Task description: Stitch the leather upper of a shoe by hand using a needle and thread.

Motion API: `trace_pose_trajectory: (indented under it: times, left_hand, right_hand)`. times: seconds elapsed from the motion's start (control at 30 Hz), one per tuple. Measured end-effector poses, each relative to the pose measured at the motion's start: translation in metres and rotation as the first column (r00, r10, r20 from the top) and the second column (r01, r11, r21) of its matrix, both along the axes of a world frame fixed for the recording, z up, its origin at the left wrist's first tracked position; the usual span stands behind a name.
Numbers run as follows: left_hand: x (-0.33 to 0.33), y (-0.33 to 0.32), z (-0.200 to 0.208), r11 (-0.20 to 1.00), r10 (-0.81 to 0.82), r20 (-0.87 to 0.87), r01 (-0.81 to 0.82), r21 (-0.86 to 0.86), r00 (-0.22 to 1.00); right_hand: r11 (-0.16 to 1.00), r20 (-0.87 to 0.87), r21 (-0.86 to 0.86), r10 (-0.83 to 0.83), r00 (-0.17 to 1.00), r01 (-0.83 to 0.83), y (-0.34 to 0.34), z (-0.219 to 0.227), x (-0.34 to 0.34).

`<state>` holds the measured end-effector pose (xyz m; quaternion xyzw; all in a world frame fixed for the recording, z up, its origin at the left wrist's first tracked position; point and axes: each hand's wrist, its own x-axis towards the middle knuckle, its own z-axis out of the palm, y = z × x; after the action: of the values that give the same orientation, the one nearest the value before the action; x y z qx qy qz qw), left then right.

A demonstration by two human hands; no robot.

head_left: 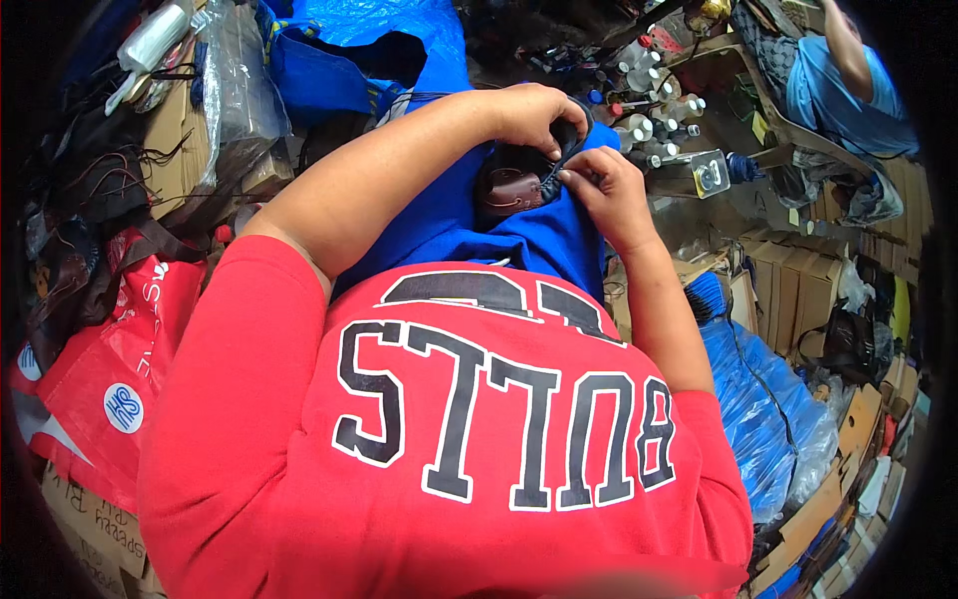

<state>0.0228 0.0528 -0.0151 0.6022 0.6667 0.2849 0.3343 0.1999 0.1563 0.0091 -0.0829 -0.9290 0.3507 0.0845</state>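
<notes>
A dark shoe (511, 191) with a brown leather part and pale stitching rests on my lap, over blue cloth (419, 225). My left hand (539, 118) reaches across from the left, its fingers curled over the shoe's far, dark end. Close beside it, my right hand (607, 194) has thumb and forefinger pinched at the shoe's dark edge. Whether a thread or lace is also in that pinch is too small to tell. Part of the shoe is hidden by my fingers.
Several small bottles (639, 130) stand at the far right, near a clear square container (711, 174). A co-worker in a light blue shirt (833, 95) is beyond. Blue plastic bags (753, 399), cardboard (783, 275) and a red bag (110, 369) crowd both sides.
</notes>
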Motion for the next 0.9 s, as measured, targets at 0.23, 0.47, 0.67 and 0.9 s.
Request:
trace_pose_trajectory:
  times: [0.23,0.47,0.67,0.9]
  left_hand:
    - [-0.001,-0.033,-0.009,0.891,0.393,-0.132,-0.342,0.300,0.910]
    - [0.035,-0.080,0.002,0.875,0.374,-0.070,-0.328,0.356,0.925]
    - [0.040,-0.078,0.004,0.875,0.463,-0.448,-0.314,0.369,0.765]
    - [0.029,-0.068,-0.006,0.884,0.383,-0.253,-0.273,0.380,0.888]
  right_hand:
    - [0.999,-0.003,0.003,0.037,0.999,-0.037,0.000,0.004,0.009]
    - [0.962,-0.056,0.272,0.002,0.998,0.013,-0.018,-0.006,0.027]
    - [0.987,0.040,0.158,-0.039,0.998,0.032,-0.010,-0.007,0.026]
    - [0.973,0.184,-0.229,0.028,0.983,0.015,0.019,-0.012,0.015]
